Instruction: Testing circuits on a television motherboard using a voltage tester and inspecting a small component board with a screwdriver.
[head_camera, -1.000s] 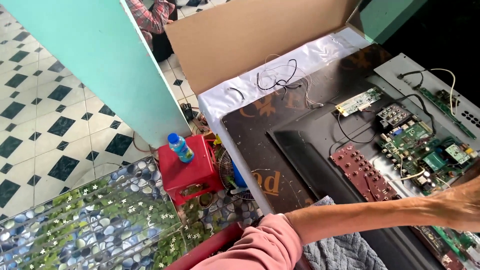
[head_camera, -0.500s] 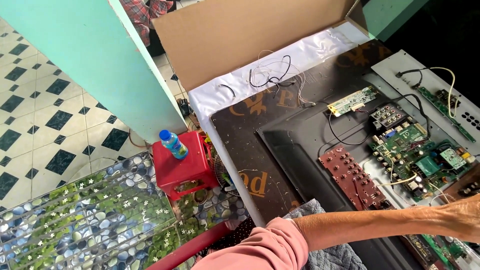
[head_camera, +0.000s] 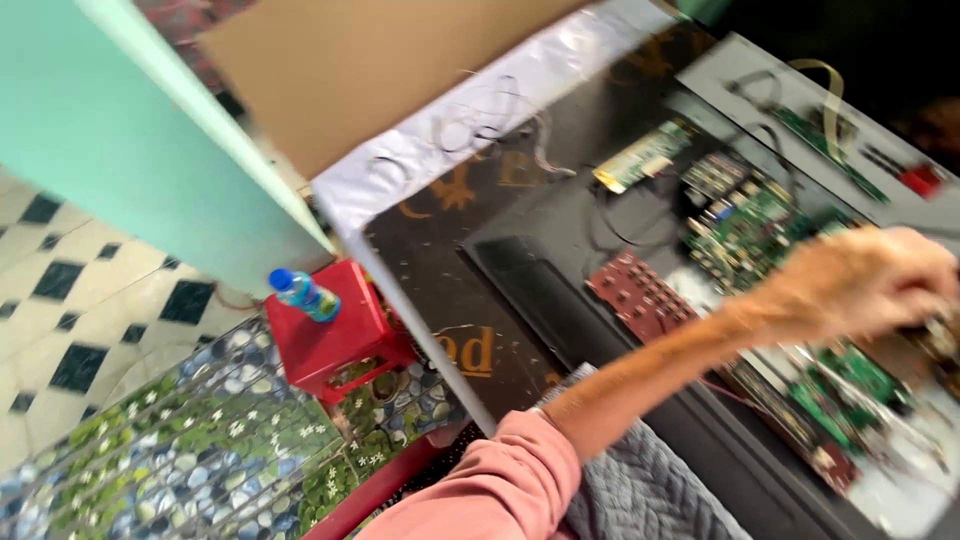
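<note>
Since the earlier frame the view has swung and blurred, and the one arm in sight, in a pink sleeve (head_camera: 500, 480), has lifted from the lower edge of the opened television back (head_camera: 520, 260) so that its hand (head_camera: 860, 280) now hangs over the boards near the right edge. Which arm it is the picture does not settle; it enters from the lower left, so it reads as the left hand. Its fingers are curled downward, part closed, and seem to pinch something small and pale at the fingertips (head_camera: 935, 325), but motion blur hides what it is, so the grip cannot be told for sure. The other hand is out of the frame.

Just under the hand lies a green circuit board (head_camera: 760, 225), and toward the panel's middle a dark red board (head_camera: 640, 295). A small pale green board (head_camera: 640, 158) sits nearer the far edge, with thin black wires (head_camera: 490, 120) looping beside it. A grey metal plate (head_camera: 800, 95) with a red part (head_camera: 920, 180) lies along the far right corner. A sheet of brown cardboard (head_camera: 400, 70) leans at the far edge.

Off the panel's left edge stands a red plastic stool (head_camera: 335, 340) with a blue-capped bottle (head_camera: 305, 293) lying on its top. A grey quilted cloth (head_camera: 640, 490) lies at the near edge beside the sleeve
</note>
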